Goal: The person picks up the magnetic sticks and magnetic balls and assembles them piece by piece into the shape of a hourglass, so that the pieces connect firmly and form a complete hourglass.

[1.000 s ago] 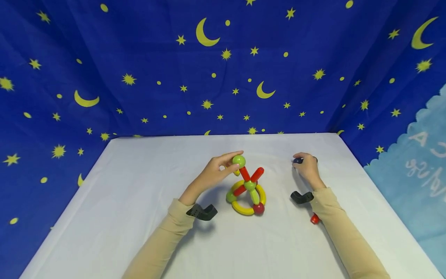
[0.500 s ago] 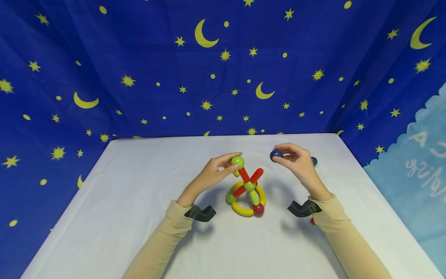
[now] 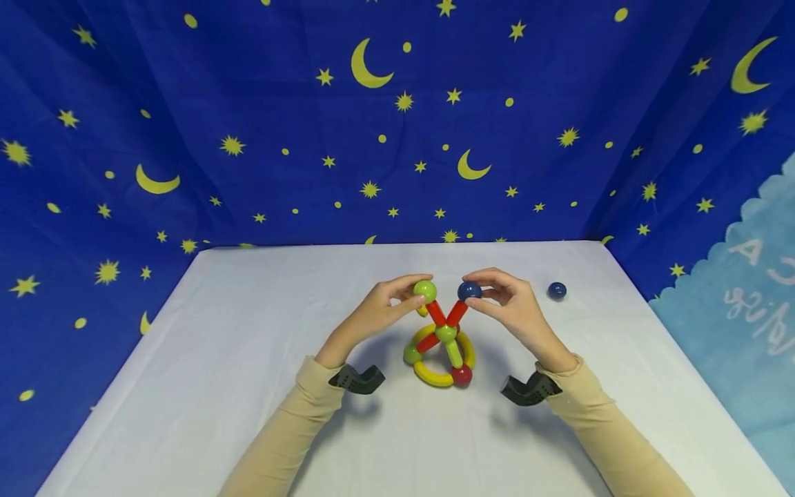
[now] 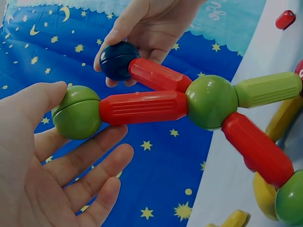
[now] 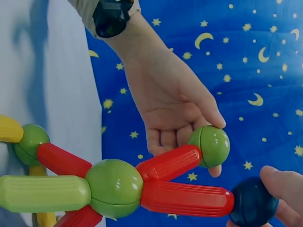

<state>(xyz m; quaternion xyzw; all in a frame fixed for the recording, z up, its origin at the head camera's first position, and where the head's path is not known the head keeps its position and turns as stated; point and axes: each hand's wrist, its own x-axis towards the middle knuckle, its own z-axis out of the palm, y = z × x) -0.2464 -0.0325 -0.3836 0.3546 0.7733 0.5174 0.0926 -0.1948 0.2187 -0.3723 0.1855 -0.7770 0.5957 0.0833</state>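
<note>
A magnetic rod-and-ball structure stands mid-table. Its base is a ring of yellow curved rods (image 3: 431,376) with a red ball (image 3: 462,375) and a lower green ball (image 3: 413,354). Straight rods rise to a central green ball (image 4: 211,101), from which two red rods fork upward. My left hand (image 3: 385,304) pinches the green ball (image 4: 76,112) topping the left red rod (image 4: 144,107). Between right thumb and fingers, my right hand (image 3: 515,300) holds a blue ball (image 5: 254,202), which touches the end of the other red rod (image 5: 187,198).
Another blue ball (image 3: 557,290) lies on the white table (image 3: 248,310), right of the structure. The left wrist view also catches a loose red piece (image 4: 285,20) and a yellow piece (image 4: 236,219). A blue star-patterned cloth (image 3: 397,124) hangs behind the table.
My right hand has lifted one blue ball from the table's right and carried it left onto the bare red rod's end. The left hand has stayed at the green ball.
</note>
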